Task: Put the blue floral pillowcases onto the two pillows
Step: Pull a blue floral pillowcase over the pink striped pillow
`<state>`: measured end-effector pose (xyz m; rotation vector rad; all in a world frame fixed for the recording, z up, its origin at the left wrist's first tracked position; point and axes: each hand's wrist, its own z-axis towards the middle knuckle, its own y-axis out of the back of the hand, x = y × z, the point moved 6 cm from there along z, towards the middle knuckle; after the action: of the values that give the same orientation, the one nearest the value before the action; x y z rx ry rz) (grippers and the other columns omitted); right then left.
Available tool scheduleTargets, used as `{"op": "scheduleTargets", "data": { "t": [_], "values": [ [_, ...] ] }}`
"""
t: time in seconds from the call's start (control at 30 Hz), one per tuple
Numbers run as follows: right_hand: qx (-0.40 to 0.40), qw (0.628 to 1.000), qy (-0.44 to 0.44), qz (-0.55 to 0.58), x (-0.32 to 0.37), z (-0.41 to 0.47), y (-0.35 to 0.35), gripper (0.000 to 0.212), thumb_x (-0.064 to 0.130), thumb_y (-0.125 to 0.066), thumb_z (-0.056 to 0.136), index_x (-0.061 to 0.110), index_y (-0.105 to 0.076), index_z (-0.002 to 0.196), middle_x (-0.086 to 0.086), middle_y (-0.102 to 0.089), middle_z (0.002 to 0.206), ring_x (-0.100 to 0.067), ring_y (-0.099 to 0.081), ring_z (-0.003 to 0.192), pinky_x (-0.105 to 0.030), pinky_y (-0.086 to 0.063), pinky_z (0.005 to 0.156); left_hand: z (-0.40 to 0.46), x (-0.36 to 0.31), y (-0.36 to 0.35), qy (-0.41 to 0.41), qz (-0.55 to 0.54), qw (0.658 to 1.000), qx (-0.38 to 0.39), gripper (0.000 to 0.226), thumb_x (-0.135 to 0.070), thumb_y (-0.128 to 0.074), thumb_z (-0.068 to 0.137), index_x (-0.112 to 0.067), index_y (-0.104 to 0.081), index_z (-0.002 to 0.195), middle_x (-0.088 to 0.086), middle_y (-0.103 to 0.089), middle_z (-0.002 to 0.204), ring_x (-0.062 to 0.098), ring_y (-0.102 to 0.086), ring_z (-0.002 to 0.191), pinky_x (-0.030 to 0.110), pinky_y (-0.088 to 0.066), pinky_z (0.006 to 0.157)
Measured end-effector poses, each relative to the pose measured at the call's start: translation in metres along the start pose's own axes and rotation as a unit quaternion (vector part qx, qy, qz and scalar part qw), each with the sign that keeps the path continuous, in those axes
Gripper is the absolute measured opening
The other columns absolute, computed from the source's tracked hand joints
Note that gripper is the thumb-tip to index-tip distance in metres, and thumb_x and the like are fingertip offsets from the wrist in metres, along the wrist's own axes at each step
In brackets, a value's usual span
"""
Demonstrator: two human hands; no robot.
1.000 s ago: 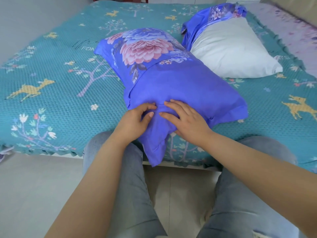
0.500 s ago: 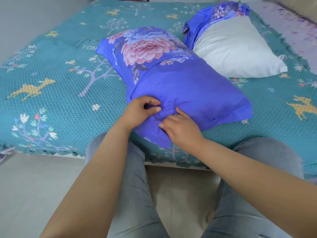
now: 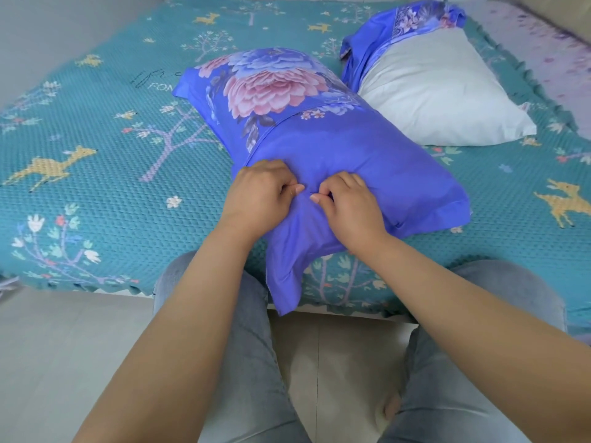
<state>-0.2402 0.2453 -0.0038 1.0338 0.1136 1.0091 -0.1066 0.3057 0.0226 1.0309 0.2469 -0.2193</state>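
A pillow inside a blue floral pillowcase [image 3: 319, 135] lies on the bed in front of me, its loose open end hanging over the bed edge. My left hand [image 3: 259, 193] and my right hand [image 3: 348, 203] sit side by side on its near end, each pinching the blue fabric between thumb and fingers. Behind it to the right lies a bare white pillow [image 3: 438, 97]. The second blue floral pillowcase [image 3: 412, 27] is bunched at the far end of that pillow.
The bed carries a teal bedspread [image 3: 96, 148] with deer and tree patterns. A pale purple cover [image 3: 543, 52] lies at the far right. My knees in grey jeans [image 3: 243, 362] press against the bed edge, above a light tiled floor [image 3: 64, 362].
Both hands went from lying flat on the pillowcase's near end to pinching its fabric, close together. The covered pillow has shifted slightly.
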Motion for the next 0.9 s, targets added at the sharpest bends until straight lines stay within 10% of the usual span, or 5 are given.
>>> {"op": "scheduleTargets", "data": {
  "t": [0.5, 0.8, 0.9],
  "values": [
    [0.168, 0.975, -0.031, -0.144, -0.013, 0.058, -0.008, 0.039, 0.041, -0.032, 0.1, 0.006, -0.043, 0.115, -0.018, -0.067, 0.095, -0.039, -0.063, 0.088, -0.039, -0.038, 0.063, 0.024, 0.019, -0.026, 0.17, -0.032, 0.981, 0.092, 0.023, -0.036, -0.053, 0.093, -0.014, -0.06, 0.092, 0.01, -0.067, 0.09, 0.03, -0.059, 0.087, 0.034, -0.042, 0.071],
    [0.032, 0.995, -0.014, 0.093, -0.014, 0.042, 0.017, 0.028, 0.032, -0.052, 0.093, 0.014, -0.066, 0.11, -0.007, -0.058, 0.106, -0.024, -0.057, 0.098, -0.036, -0.047, 0.082, 0.033, 0.038, -0.011, 0.161, 0.013, 0.987, -0.014, 0.025, -0.024, -0.042, 0.099, -0.002, -0.054, 0.101, 0.021, -0.061, 0.103, 0.04, -0.058, 0.09, 0.041, -0.04, 0.07],
    [0.049, 0.998, -0.025, -0.003, -0.021, 0.042, 0.015, 0.044, 0.042, -0.066, 0.083, 0.021, -0.063, 0.121, -0.005, -0.052, 0.115, -0.027, -0.047, 0.106, -0.038, -0.043, 0.087, 0.044, 0.032, -0.015, 0.164, 0.011, 0.986, 0.001, 0.025, -0.028, -0.042, 0.098, -0.006, -0.053, 0.102, 0.017, -0.062, 0.106, 0.037, -0.058, 0.094, 0.039, -0.04, 0.071]
  ]
}}
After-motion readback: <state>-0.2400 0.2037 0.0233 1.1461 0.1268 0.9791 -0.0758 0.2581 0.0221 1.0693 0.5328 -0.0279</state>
